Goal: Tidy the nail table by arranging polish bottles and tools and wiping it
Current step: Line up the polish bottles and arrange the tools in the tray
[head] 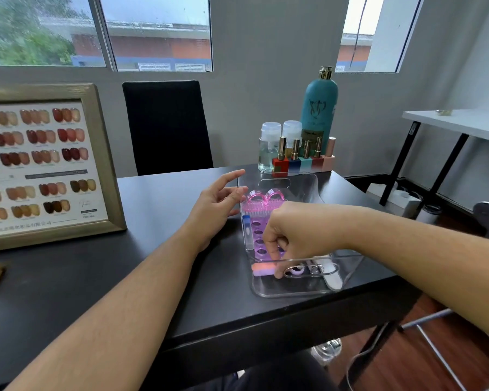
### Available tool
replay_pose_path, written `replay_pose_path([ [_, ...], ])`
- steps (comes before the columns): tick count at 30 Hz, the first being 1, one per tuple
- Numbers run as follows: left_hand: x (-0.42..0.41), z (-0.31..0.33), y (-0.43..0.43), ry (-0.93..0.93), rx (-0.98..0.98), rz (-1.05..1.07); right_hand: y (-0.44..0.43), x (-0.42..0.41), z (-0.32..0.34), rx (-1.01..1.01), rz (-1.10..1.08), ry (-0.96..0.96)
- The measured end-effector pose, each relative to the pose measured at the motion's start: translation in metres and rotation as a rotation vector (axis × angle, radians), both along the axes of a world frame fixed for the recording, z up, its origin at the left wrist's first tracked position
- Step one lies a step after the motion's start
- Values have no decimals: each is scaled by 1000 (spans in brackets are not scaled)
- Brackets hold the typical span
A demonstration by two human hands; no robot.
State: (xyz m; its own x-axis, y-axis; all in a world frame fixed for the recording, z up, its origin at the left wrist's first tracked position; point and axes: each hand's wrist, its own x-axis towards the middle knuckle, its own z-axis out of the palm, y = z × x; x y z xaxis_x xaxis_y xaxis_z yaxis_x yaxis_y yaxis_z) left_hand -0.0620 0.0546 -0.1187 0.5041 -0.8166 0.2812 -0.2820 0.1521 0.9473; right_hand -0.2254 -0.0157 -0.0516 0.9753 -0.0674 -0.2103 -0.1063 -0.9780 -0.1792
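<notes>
Reaching into the clear tray, your right grip curls its fingers down and pinches the end of the orange-and-purple buffer block, which lies in the tray's near left corner. Your left grip hovers wide, fingers spread, just beside the tray's left wall. The tray sits on a black tabletop and also holds a purple toe separator, a pink brush and a nail file. Behind it stand a row of polish bottles and a tall teal bottle. A framed colour chart stands at left. A black chair, a grey wall and windows lie beyond.
</notes>
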Motion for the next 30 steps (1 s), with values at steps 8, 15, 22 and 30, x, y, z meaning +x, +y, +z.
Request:
replay_pose_path([
  [8, 1, -1, -1, -5, 11, 4, 2, 1, 0, 3, -2, -31],
  [15, 2, -2, -1, 0, 9, 0, -2, 0, 5, 11, -40, -92],
  [22, 2, -1, -1, -15, 16, -2, -23, -7, 17, -12, -143, -53],
  [30, 2, -1, -1, -4, 15, 3, -19, -3, 5, -40, -154, -18],
])
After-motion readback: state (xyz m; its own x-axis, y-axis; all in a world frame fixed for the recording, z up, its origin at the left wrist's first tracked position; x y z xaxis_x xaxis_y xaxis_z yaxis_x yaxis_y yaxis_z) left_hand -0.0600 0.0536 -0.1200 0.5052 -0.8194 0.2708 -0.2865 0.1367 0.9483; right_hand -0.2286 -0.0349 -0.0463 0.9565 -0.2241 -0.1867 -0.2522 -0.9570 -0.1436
